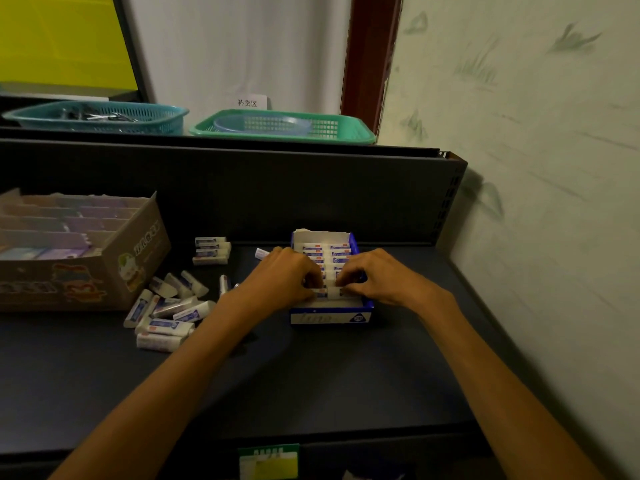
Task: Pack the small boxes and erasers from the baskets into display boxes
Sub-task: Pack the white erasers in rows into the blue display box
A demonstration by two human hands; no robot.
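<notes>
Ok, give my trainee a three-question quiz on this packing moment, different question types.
1. True or false: both hands hold one eraser over the blue display box.
2. Where do the loose erasers lie? A) beside the cardboard box B) in the green basket
3. Fill in: the rows already in the display box sit at its ___ end.

Key: 1 true; 2 A; 3 far. The left hand and right hand pinch it together.

Two bare forearms, no sleeves, watch or rings visible, lead to a left hand (284, 275) and right hand (377, 275).
</notes>
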